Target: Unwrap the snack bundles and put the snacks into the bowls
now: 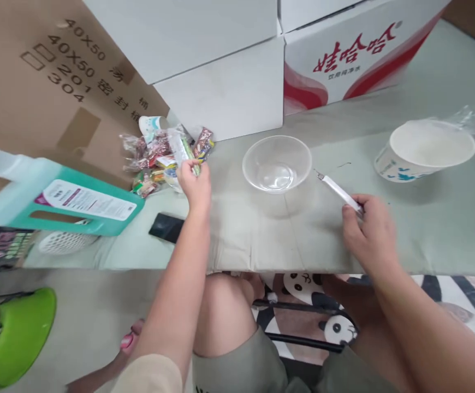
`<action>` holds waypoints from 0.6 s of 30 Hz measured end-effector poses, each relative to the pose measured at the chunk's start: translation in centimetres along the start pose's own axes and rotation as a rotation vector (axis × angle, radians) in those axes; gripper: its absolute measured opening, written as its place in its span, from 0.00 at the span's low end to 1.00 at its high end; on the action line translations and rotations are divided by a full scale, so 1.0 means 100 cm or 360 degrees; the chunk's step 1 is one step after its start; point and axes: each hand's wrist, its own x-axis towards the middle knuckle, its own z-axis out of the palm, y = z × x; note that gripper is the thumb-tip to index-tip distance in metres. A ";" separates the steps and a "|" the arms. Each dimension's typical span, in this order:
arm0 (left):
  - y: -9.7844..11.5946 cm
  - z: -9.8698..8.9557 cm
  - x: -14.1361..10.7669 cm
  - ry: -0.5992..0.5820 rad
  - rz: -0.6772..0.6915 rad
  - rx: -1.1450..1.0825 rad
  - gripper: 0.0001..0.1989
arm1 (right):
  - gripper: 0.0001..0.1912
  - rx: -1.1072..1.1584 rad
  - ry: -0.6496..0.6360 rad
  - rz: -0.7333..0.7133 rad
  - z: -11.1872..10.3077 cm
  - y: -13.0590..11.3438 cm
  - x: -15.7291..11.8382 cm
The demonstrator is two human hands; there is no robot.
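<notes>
My left hand (195,183) is closed on a clear-wrapped snack packet (185,148) with green on it, held up at the edge of a pile of small wrapped snacks (153,158). Between my hands a clear plastic bowl (277,166) stands upright on the table. To its right, my right hand (370,232) grips a slim white-handled tool (339,195). The thin metal tip of this tool points toward the bowl's rim, apart from it as far as I can see; its exact kind is unclear.
A paper tub (429,150) with plastic film behind it stands at the right. White cartons (225,87) line the back. On the left are a brown carton (77,131), a jug of green liquid (61,194), and a phone (166,227). The table's front edge (278,269) runs above my knees.
</notes>
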 end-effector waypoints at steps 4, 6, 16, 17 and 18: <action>-0.015 0.004 0.055 -0.0218 -0.0122 0.0384 0.23 | 0.11 0.0084 -0.0079 0.0000 0.011 -0.021 -0.003; -0.024 0.010 0.075 -0.0363 -0.0149 0.0410 0.29 | 0.11 0.0103 -0.0100 0.0011 0.015 -0.027 -0.004; -0.032 0.021 0.112 -0.0166 -0.0293 0.0221 0.30 | 0.08 0.0141 -0.0059 0.0001 0.021 -0.035 -0.003; -0.030 0.018 0.112 -0.0153 -0.0326 0.0194 0.31 | 0.08 0.0144 -0.0058 0.0006 0.022 -0.036 -0.003; -0.028 0.016 0.112 -0.0134 -0.0352 0.0164 0.32 | 0.09 0.0146 -0.0055 0.0010 0.022 -0.037 -0.003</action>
